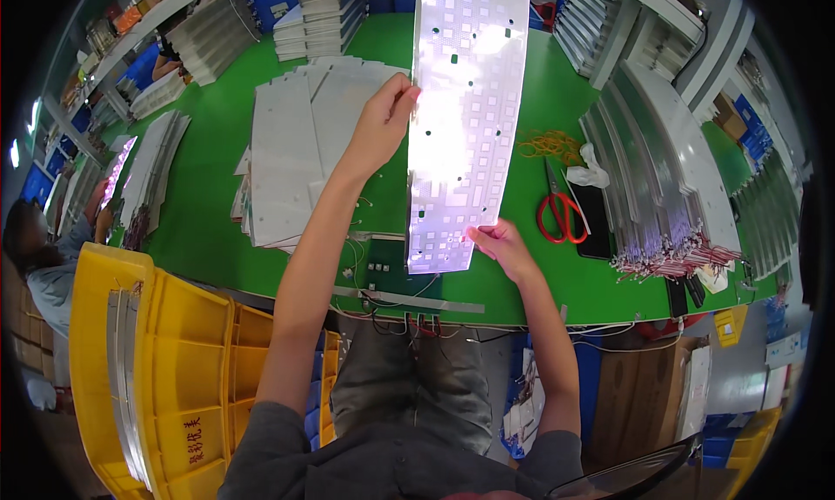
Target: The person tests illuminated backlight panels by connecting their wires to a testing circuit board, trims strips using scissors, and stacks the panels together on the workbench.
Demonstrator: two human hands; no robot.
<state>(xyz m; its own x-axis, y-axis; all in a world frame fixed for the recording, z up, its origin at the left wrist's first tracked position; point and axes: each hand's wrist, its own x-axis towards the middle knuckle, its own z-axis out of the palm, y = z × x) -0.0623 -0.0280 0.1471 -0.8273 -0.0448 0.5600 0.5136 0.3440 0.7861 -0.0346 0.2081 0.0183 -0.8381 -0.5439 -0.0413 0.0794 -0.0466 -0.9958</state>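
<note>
A long, thin keyboard backlight panel (pixel 474 122), lit white with rows of small key-shaped windows, is held up lengthwise over the green table. My left hand (pixel 383 122) pinches its left edge, upper part. My right hand (pixel 504 243) grips the lower right corner between thumb and fingers. Below the panel's lower end, a small dark green board (pixel 391 270) with several buttons and wires lies at the table's front edge. Left of the panel is a wide stack of white sheets (pixel 291 161). To its right lie red-handled scissors (pixel 559 213).
Stacked panels with red wire ends (pixel 670 187) stand on the right, beside a black phone (pixel 594 222) and yellow rubber bands (pixel 552 145). A yellow crate (pixel 187 361) stands at the lower left. Another person (pixel 52 256) sits at far left. More stacks (pixel 330 17) line the back.
</note>
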